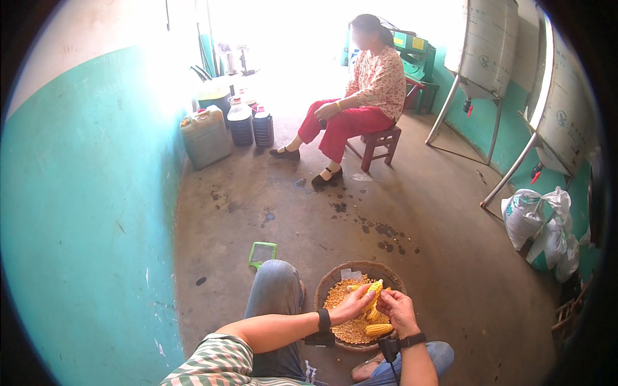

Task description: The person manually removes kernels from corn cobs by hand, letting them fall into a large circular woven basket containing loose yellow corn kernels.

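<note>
My left hand [355, 306] holds a yellow corn cob [375, 289] at a slant, its tip pointing away from me. The fingers of my right hand [400, 311] are bent and pinch at the cob's right side. Both hands are above a round woven basket [320, 284], which holds many loose corn kernels [350, 334]. Another whole cob [379, 329] lies on the kernels near the right wrist. More cobs are partly hidden beneath my hands. Pale translucent pieces [351, 274] rest inside the far rim.
A seated person [379, 87] occupies a wooden stool [381, 140] ahead. A green-framed object [263, 253] lies beyond my left knee. Jerrycans [206, 137] and dark-filled bottles [240, 126] line the left wall. Metal tanks [483, 48] on legs and tied sacks [524, 217] stand right.
</note>
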Action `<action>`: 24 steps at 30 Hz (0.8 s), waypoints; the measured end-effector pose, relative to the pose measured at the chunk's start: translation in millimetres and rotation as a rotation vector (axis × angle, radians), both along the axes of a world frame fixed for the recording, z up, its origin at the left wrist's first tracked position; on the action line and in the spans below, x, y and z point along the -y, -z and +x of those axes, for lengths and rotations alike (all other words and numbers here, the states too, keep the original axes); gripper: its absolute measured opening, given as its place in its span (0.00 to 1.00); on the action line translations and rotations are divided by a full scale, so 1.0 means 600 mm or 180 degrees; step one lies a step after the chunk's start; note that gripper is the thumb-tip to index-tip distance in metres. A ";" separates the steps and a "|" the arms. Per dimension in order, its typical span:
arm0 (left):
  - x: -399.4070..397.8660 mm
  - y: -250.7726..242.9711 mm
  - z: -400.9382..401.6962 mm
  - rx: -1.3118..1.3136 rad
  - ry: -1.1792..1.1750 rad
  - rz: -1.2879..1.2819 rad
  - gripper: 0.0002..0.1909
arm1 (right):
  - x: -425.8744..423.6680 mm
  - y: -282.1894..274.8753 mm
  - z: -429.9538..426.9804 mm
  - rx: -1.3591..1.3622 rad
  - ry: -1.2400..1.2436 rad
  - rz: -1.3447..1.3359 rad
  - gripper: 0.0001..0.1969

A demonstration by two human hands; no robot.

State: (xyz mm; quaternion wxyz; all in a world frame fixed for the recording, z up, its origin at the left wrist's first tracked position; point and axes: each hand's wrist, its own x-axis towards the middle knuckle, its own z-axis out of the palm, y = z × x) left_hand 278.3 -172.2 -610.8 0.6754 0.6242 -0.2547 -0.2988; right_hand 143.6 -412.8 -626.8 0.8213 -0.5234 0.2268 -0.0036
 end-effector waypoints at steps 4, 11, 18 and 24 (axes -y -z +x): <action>-0.007 -0.008 0.002 -0.0399 0.0140 0.0234 0.42 | -0.007 -0.001 0.004 0.0075 0.0091 -0.0113 0.08; 0.009 -0.004 -0.001 -0.0436 0.0123 0.0223 0.43 | 0.010 0.012 0.002 0.0447 0.0049 -0.0254 0.06; 0.010 0.039 0.023 0.0127 -0.0002 0.0133 0.45 | 0.006 0.021 0.022 0.0115 0.0265 -0.0449 0.04; 0.021 0.031 0.015 -0.0020 -0.0258 -0.0106 0.46 | 0.022 0.034 0.021 0.0006 0.0291 -0.0550 0.06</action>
